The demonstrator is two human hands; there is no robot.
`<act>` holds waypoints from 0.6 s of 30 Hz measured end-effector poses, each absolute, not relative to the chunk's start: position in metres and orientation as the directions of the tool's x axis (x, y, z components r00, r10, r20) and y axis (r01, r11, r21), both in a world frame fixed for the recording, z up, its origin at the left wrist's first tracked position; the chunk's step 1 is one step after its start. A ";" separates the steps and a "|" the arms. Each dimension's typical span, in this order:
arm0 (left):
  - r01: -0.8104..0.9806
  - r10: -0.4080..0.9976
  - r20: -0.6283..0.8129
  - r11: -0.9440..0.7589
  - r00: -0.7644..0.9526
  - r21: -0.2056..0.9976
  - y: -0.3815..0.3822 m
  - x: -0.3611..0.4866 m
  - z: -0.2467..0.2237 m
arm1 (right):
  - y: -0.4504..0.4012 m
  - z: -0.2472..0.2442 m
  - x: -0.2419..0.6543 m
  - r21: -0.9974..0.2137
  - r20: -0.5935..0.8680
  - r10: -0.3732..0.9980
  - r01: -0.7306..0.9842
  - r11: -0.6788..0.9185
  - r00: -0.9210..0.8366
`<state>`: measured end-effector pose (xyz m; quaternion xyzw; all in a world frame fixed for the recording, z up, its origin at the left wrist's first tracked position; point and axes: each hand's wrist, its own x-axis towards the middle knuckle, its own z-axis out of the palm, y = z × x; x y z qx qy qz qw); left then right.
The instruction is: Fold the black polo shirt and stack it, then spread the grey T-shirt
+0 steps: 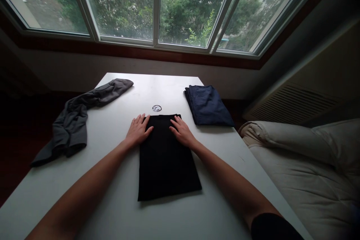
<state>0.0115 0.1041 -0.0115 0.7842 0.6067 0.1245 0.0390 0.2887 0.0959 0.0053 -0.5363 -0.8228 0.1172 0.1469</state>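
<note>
Black garment [165, 161]: folded, touched by left hand [138, 129], right hand [183, 132]
Grip: released, both
Navy garment [209, 107]: folded
Grey garment [71, 120]: unfolded

A: What posture did the left forearm [95, 180] and right forearm [230, 176] show?
B: Both extended forward, bare, converging toward the midline.
A: How did the left hand [137, 130] and right hand [184, 133] lie?
B: Flat, palm down (thumbs [149, 131] turned inward, toward each other), with fingers [137, 119] outstretched and slightly spread.
</note>
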 end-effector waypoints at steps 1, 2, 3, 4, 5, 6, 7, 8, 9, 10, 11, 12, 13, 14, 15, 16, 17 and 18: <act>0.947 0.964 0.154 -0.245 0.216 0.208 0.104 0.010 -0.011 | 0.091 0.008 0.285 -0.355 0.146 0.911 0.839 0.412 -0.386; 0.950 0.966 0.161 -0.234 0.203 0.205 0.104 0.008 -0.011 | 0.086 0.010 0.282 -0.347 0.173 0.892 0.822 0.451 -0.417; 0.953 0.966 0.168 -0.228 0.195 0.202 0.104 0.007 -0.011 | 0.082 0.012 0.280 -0.329 0.190 0.864 0.799 0.503 -0.466; 0.954 0.966 0.173 -0.226 0.192 0.199 0.103 0.007 -0.010 | 0.080 0.012 0.279 -0.309 0.191 0.835 0.776 0.551 -0.517; 0.954 0.965 0.178 -0.226 0.192 0.196 0.102 0.006 -0.010 | 0.079 0.012 0.279 -0.293 0.176 0.815 0.761 0.579 -0.552; 0.955 0.964 0.182 -0.226 0.192 0.193 0.101 0.006 -0.010 | 0.080 0.011 0.281 -0.284 0.153 0.813 0.762 0.581 -0.562; 0.956 0.965 0.181 -0.224 0.190 0.189 0.100 0.006 -0.009 | 0.083 0.009 0.284 -0.281 0.131 0.826 0.778 0.561 -0.549; 0.958 0.966 0.177 -0.220 0.188 0.185 0.099 0.005 -0.009 | 0.087 0.006 0.288 -0.282 0.115 0.849 0.803 0.525 -0.516; 0.960 0.968 0.171 -0.216 0.185 0.181 0.098 0.004 -0.009 | 0.091 0.003 0.293 -0.283 0.109 0.876 0.830 0.481 -0.470; 0.962 0.970 0.164 -0.210 0.181 0.177 0.098 0.003 -0.009 | 0.095 0.000 0.297 -0.285 0.110 0.900 0.854 0.435 -0.421; 0.964 0.972 0.156 -0.201 0.175 0.173 0.098 0.001 -0.009 | 0.099 -0.003 0.302 -0.288 0.119 0.919 0.873 0.393 -0.375; 0.967 0.975 0.149 -0.190 0.165 0.170 0.099 -0.002 -0.009 | 0.102 -0.005 0.306 -0.291 0.132 0.933 0.886 0.360 -0.336; 0.970 0.978 0.142 -0.174 0.151 0.167 0.100 -0.004 -0.009 | 0.103 -0.006 0.308 -0.294 0.148 0.940 0.893 0.339 -0.308; 0.974 0.982 0.135 -0.155 0.134 0.164 0.102 -0.008 -0.009 | 0.102 -0.007 0.310 -0.297 0.168 0.941 0.895 0.332 -0.294; 0.978 0.986 0.126 -0.133 0.114 0.161 0.104 -0.011 -0.010 | 0.101 -0.006 0.311 -0.298 0.194 0.936 0.891 0.343 -0.295; 0.981 0.989 0.116 -0.111 0.093 0.159 0.105 -0.014 -0.010 | 0.099 -0.005 0.311 -0.297 0.222 0.923 0.880 0.371 -0.315; 0.983 0.992 0.108 -0.088 0.072 0.158 0.107 -0.017 -0.010 | 0.097 -0.004 0.310 -0.296 0.247 0.904 0.861 0.414 -0.349; 0.985 0.993 0.102 -0.069 0.053 0.159 0.108 -0.020 -0.011 | 0.095 -0.003 0.308 -0.296 0.265 0.880 0.835 0.464 -0.395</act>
